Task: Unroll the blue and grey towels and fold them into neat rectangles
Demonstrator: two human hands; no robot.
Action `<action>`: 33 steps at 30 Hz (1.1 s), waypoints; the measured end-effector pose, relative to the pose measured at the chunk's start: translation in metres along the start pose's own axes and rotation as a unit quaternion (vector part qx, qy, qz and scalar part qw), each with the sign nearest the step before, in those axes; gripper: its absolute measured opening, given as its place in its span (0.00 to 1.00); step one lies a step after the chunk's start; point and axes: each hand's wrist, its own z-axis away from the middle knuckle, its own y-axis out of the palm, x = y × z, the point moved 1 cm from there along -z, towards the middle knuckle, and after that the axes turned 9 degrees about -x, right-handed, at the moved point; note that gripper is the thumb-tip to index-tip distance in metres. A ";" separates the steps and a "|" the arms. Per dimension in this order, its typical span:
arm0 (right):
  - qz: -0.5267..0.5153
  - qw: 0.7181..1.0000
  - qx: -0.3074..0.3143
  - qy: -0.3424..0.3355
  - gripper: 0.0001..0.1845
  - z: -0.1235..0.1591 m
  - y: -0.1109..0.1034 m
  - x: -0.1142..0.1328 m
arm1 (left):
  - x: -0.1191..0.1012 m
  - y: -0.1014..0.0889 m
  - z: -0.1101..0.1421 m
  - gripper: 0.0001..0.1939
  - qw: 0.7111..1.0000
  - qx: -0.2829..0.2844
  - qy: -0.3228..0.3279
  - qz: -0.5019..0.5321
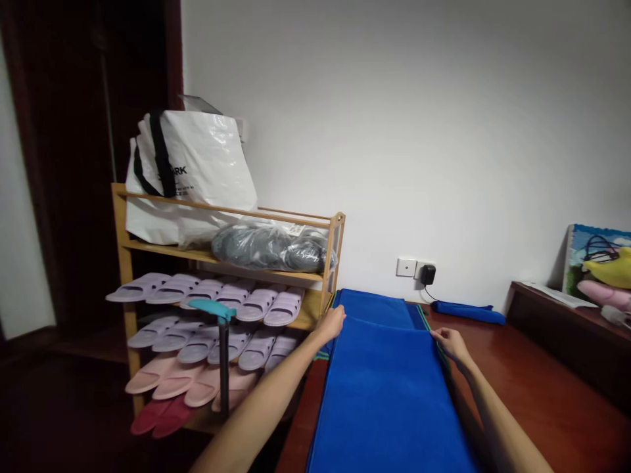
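A long blue towel [384, 387] lies stretched out on a dark red wooden table [537, 387], its far part folded over. My left hand [331, 323] grips the towel's left edge near the fold, fingers closed on the cloth. My right hand [451, 344] pinches the right edge at about the same distance. Both arms reach forward along the towel's sides.
A second folded blue cloth [468, 311] lies by the wall under a socket with a black charger [426, 274]. At the left a wooden shoe rack [221, 289] holds several slippers, a white bag [187, 171] and a grey plastic bundle. A dark side shelf [566, 315] with toys stands right.
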 end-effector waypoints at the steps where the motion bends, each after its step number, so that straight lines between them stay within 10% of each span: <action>1: 0.019 1.000 -0.003 -0.001 0.18 0.000 0.002 0.001 | -0.002 0.002 0.001 0.12 1.000 -0.003 0.005 -0.010; 9: 0.097 0.977 0.022 -0.186 0.31 0.039 0.047 0.041 | -0.040 0.029 0.032 0.21 0.986 -0.031 0.165 -0.016; 16: 0.147 0.959 0.078 -0.228 0.36 0.060 0.065 0.038 | -0.029 0.056 0.047 0.29 0.982 0.004 0.187 -0.012; 26: 0.188 0.962 0.063 -0.186 0.39 0.078 0.053 0.037 | -0.036 0.043 0.064 0.31 0.989 0.004 0.147 -0.020; 33: 0.193 0.962 0.064 -0.184 0.38 0.149 0.025 0.031 | -0.050 0.009 0.137 0.31 0.988 0.030 0.147 -0.017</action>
